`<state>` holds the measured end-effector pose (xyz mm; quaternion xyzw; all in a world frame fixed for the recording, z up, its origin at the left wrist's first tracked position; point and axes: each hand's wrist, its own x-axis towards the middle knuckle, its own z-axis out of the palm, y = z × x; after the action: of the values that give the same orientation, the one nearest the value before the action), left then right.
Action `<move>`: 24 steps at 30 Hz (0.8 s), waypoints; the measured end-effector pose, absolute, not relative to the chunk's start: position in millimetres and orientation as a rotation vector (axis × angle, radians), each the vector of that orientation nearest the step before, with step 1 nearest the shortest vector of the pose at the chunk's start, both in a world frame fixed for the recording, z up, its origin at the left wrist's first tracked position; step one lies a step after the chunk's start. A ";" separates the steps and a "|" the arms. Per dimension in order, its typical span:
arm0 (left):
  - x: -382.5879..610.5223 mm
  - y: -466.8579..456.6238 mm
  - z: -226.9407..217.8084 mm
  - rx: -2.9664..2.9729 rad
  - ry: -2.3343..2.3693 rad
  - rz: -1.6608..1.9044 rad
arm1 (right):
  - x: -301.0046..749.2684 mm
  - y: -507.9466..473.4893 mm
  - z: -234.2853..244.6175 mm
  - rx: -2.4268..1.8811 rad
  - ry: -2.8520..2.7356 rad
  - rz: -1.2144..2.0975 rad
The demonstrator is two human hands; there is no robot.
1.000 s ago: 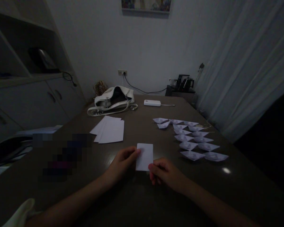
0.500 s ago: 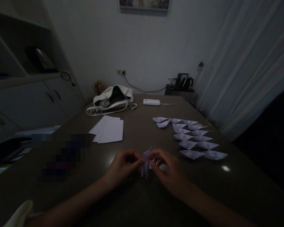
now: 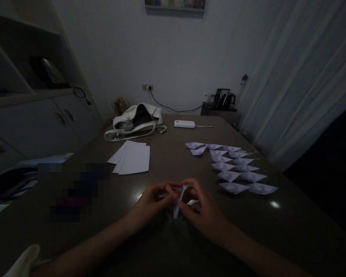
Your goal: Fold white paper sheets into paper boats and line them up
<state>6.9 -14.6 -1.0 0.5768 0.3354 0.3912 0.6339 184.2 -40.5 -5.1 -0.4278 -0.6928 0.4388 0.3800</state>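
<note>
A small white paper stands on edge between my two hands, just above the dark table. My left hand pinches its left side with curled fingers. My right hand pinches its right side, fingers closed on the fold. Most of the sheet is hidden between the fingers. Several folded white paper boats lie in rows to the right, apart from my hands. A short stack of flat white sheets lies further back on the left.
A white handbag and a white power bank with a cable lie at the table's far end. Cabinets and shelves run along the left. A curtain hangs on the right. A kettle stands on a side stand.
One second ago the paper lay flat and open between my hands. Both hands have since folded it up on edge and closed in around it.
</note>
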 end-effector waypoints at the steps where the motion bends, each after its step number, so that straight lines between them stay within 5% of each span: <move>1: 7.0 -14.3 -0.9 1.321 0.778 0.898 | 184.0 -40.1 -4.9 -1.072 -1.774 1.134; 24: 7.4 -19.3 0.9 1.535 0.885 0.861 | 186.9 -37.6 -3.1 -1.150 -1.882 0.955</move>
<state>7.4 -19.3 0.9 0.6493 0.3745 0.3643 0.5527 186.9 -37.6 -3.1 -0.4463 -0.7303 0.3705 0.3608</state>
